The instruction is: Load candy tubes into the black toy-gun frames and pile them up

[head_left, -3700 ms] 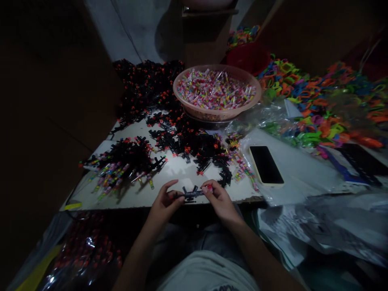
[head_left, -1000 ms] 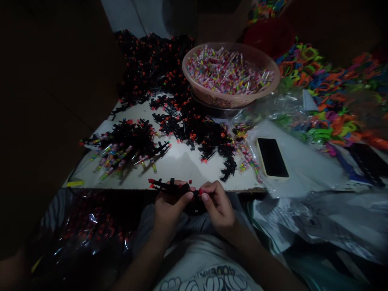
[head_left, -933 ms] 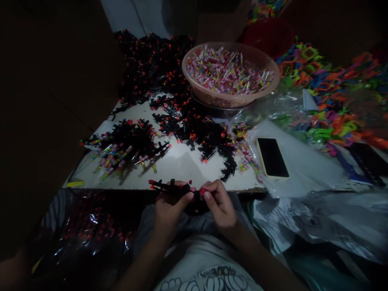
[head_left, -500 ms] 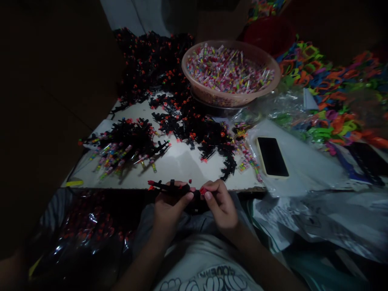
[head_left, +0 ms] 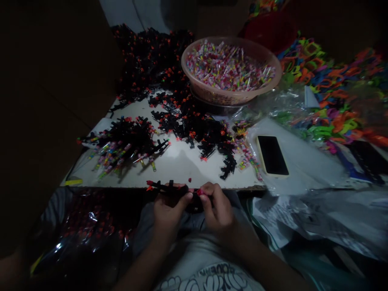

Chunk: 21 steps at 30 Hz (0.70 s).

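Note:
My left hand [head_left: 171, 206] is closed around a black toy gun [head_left: 163, 187] with a red tip, held level just over the table's front edge. Between the thumb and fingers of my right hand [head_left: 216, 204] is a small red cap [head_left: 200, 192], which meets the right-hand end of the toy gun; how far it is fitted I cannot tell. A tiny red piece [head_left: 190, 180] shows just beyond my fingers. Farther back lie loose black toy guns [head_left: 209, 133]. To the left is a pile of toy guns with candy-filled tubes [head_left: 118, 149].
A pink basket [head_left: 224, 97] full of small candy tubes stands at the back. A phone [head_left: 273, 155] lies on plastic bags [head_left: 309, 165] at right, near a heap of colourful plastic pieces [head_left: 330, 97]. A clear bag of red pieces [head_left: 91, 222] sits below the table, left.
My right hand has moved slightly left, bringing the red cap against the end of the toy gun. My left hand keeps its hold, nearly still.

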### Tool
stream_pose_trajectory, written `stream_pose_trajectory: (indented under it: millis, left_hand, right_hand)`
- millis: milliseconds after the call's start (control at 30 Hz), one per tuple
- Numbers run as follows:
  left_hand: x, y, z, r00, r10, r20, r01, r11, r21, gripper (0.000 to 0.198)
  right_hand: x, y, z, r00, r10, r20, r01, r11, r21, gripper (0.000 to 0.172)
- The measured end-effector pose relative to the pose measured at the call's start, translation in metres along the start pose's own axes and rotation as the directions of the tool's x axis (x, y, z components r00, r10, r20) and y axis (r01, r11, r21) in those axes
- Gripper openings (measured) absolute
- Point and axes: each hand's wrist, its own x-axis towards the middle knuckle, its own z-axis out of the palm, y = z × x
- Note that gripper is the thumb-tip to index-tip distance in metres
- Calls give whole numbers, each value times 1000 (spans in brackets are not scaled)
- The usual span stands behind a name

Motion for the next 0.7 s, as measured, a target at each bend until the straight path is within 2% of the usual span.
stream_pose_trajectory:
  millis: [133, 200, 267, 367, 433, 533, 600, 700]
  left_hand:
    - [-2, -6, 1, 997, -39, -63, 40, 999, 15, 37]
    - [-3, -9, 0, 996, -46, -78, 47, 999, 15, 38]
    - [-4, -10, 0, 995, -51, -80, 52, 999, 13, 38]
    - [-6, -8, 2, 997, -51, -58, 52, 998, 18, 38]
    - [-8, -5, 5, 999, -37, -38, 38, 999, 29, 36]
    - [-11, -1, 10, 1000, -5, -3, 5, 999, 37, 33]
    - [-11, -1, 12, 1000, 4, 7, -5, 999, 36, 32]
    - [-11, -4, 13, 1000, 2, -16, -2, 999, 34, 32]
  right_hand:
    - [-1, -1, 2, 991, -135, -9, 131, 978, -164, 14]
    - [-2, -1, 2, 989, -150, 1, 148, 969, -197, 14]
    - [-3, 0, 1, 996, -87, 16, 88, 986, -138, 12]
    - [-5, 3, -3, 997, 66, 50, -70, 995, 75, 9]
    - [-5, 5, -7, 988, 129, 84, -144, 965, 220, 7]
    - [-3, 8, -14, 978, 159, 136, -199, 910, 364, 10]
    - [-2, 9, -19, 974, 164, 159, -214, 898, 385, 10]
    - [-4, 8, -22, 976, 147, 162, -185, 949, 255, 5]
